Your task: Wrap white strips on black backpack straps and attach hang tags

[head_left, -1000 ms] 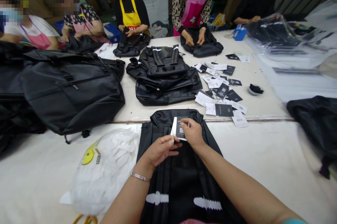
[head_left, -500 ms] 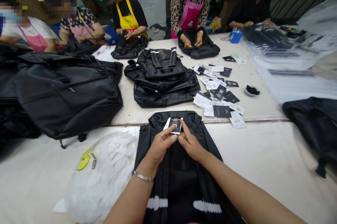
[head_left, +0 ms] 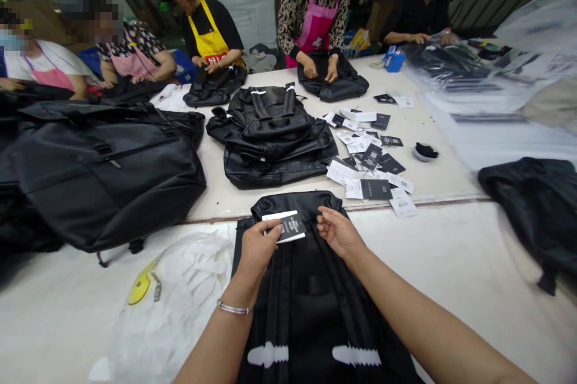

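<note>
A black backpack [head_left: 311, 300] lies straps-up in front of me, with white paper wraps [head_left: 356, 355] round the lower strap ends. My left hand [head_left: 259, 243] is closed on black-and-white hang tags [head_left: 293, 226], thumb on top, above the upper part of the bag. To the right of the tags, my right hand [head_left: 338, 231] has its fingers curled together near the bag's top. Whatever is between those fingertips, if anything, is too small to make out. Farther off lies a loose pile of hang tags [head_left: 372, 158].
More black backpacks lie at left [head_left: 112, 173], ahead [head_left: 279, 155] and at right [head_left: 536, 198]. A clear plastic bag of white strips [head_left: 180, 294] sits by my left arm. A small dish [head_left: 426, 152] holds black bits. Several co-workers handle bags across the table.
My hands have moved apart. The left has shifted left with the tags, which are now turned sideways. The right has drawn away from them, its fingers curling in. The camera view has shifted slightly.
</note>
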A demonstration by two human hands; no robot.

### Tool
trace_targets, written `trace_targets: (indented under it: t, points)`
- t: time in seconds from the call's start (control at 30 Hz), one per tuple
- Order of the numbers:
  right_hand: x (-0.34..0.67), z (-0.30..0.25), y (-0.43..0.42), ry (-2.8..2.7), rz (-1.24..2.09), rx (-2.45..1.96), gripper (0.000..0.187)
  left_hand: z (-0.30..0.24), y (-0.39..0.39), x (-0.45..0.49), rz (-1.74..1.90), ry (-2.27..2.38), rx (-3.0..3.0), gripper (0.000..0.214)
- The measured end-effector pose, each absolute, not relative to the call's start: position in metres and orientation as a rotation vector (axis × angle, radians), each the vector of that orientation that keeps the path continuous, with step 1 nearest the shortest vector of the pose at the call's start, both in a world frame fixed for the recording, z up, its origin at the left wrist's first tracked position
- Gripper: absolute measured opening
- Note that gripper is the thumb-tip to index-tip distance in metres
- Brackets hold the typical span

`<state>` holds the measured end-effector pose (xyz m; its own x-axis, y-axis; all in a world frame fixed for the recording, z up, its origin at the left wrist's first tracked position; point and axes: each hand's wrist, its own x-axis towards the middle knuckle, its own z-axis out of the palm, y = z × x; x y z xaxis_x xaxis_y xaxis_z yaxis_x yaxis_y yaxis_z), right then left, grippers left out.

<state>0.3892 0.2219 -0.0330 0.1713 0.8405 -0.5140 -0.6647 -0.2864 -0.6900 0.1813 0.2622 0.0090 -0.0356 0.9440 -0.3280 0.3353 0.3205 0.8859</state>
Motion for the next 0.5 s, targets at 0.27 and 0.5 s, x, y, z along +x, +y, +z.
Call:
trace_targets:
  t: [0.27, 0.5]
  points:
    - [0.389, -0.037, 0.228, -0.703, 1.197, -1.534, 0.035, 0.064, 0.322, 0.204, 1.085, 1.349, 1.069, 0.029]
    - [0.401, -0.057, 0.243, -0.943, 0.919, -1.652, 0.028, 0.025, 0.389, 0.248, 1.058, 1.276, 0.887, 0.031]
